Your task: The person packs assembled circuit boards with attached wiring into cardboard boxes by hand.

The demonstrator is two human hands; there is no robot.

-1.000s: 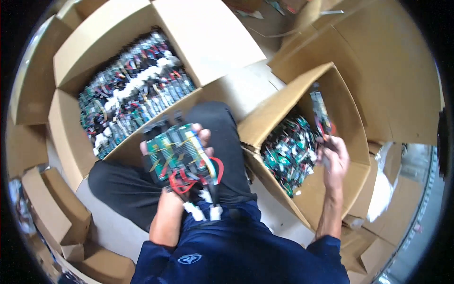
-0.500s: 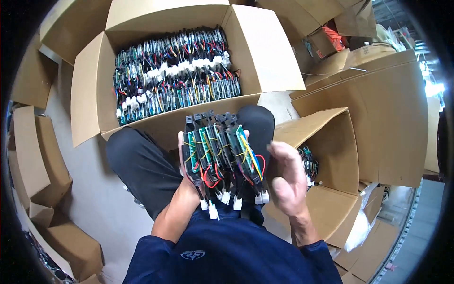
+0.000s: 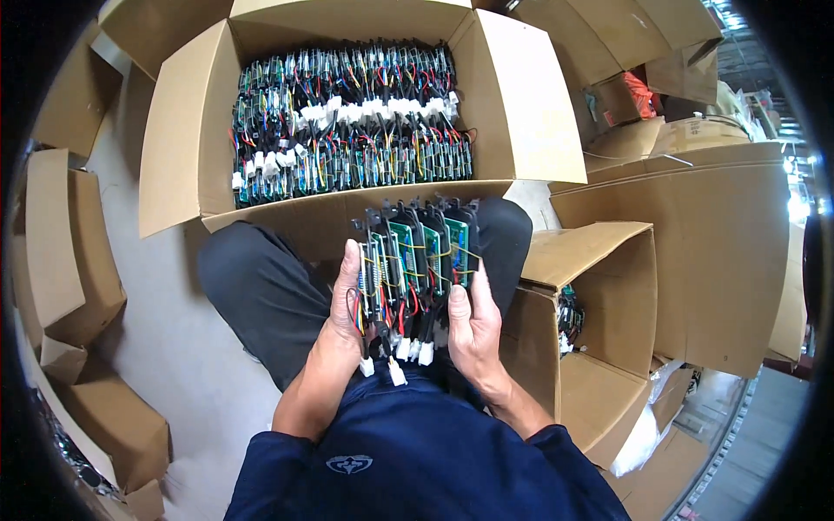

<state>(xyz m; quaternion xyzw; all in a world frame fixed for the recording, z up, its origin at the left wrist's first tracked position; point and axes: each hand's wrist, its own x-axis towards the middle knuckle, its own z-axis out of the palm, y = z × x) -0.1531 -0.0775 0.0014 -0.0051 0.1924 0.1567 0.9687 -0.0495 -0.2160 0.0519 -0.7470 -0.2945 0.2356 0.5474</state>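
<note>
Above the lap, the left hand (image 3: 344, 306) and right hand (image 3: 476, 334) clamp a stack of wired circuit boards (image 3: 405, 256) between them, one against each side; the boards stand edge-on, so squeezing from both ends probably holds the loose pieces together as one block; white plug connectors (image 3: 426, 352) hang from the near edge on short leads, clear of the palms; the black-trousered legs (image 3: 252, 300) lie folded beneath; just beside the right knee, a smaller open carton (image 3: 599, 395) holds jumbled boards, seemingly within easy reach; beyond the knees, a large open carton (image 3: 534, 95) holds two rows of boards packed edge-on, their white connectors gathered between the rows, perhaps to save space; farther right lean folded cardboard sheets (image 3: 669, 252).
</note>
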